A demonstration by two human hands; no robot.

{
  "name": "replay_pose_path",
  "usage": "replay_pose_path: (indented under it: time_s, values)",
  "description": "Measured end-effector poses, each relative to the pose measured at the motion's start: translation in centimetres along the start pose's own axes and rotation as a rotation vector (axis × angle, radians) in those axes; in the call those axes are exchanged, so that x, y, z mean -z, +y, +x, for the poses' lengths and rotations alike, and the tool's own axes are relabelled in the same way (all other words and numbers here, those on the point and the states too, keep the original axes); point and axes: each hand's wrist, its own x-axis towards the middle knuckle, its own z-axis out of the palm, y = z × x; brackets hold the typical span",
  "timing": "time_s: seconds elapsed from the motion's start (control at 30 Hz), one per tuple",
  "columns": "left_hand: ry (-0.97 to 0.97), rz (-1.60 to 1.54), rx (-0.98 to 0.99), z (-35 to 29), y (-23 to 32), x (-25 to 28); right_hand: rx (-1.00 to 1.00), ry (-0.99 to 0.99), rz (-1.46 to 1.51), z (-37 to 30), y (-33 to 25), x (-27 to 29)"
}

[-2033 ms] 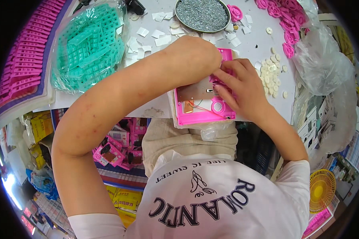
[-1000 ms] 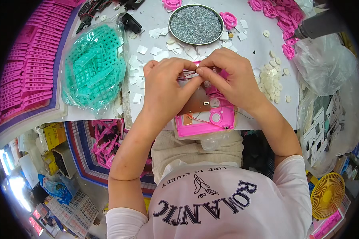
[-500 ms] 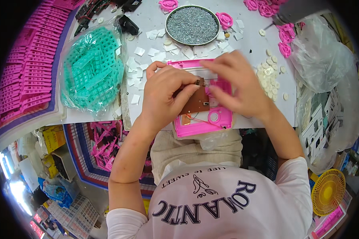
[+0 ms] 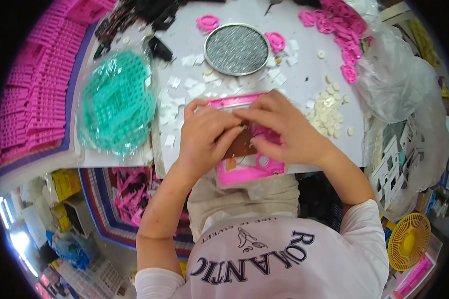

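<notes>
A pink plastic casing [image 4: 252,174] lies at the table's near edge, with a brown circuit board [image 4: 240,148] over its open inside. My left hand [image 4: 207,132] pinches the board's upper part between thumb and forefinger. From the right, my right hand [image 4: 287,129] curls over the board, its fingertips close to those of my left hand. Whatever small thing sits between the right fingertips is hidden and blurred. Below the board, a thin wire and a round pink ring show inside the casing.
A round tin of small metal screws [image 4: 238,50] stands beyond the casing, among white square pieces [image 4: 197,89]. Bagged green keypads [image 4: 117,104] and stacked pink parts [image 4: 37,84] are left. White discs [image 4: 327,112], pink pieces [image 4: 349,50] and plastic bags [image 4: 391,84] are right.
My right hand has moved down and in, so its fingertips now meet the board beside my left hand. My left hand keeps its pinch. The whole view has shifted slightly.
</notes>
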Motion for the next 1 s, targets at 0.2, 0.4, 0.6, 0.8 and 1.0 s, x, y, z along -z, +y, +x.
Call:
replay_pose_path:
  time_s: [0.2,0.4,0.6,0.8,1.0]
  values:
    - [-0.052,-0.002,0.031,0.0,0.1,0.5,-0.091,0.153,-0.175,-1.3,5.7,6.8]
    - [-0.032,-0.021,0.105,0.3,0.5,0.0,-0.374,0.340,-0.556,4.1,20.3,15.0]
    - [0.038,-0.029,0.201,-0.4,0.4,0.0,-0.456,0.428,-1.062,15.6,27.0,14.2]
    - [0.049,0.077,0.114,-0.1,0.4,0.3,-0.412,0.536,-0.908,12.6,29.5,17.9]
    - [0.073,0.080,0.045,-0.8,-0.5,0.2,-0.549,0.592,0.114,-7.6,17.8,17.9]
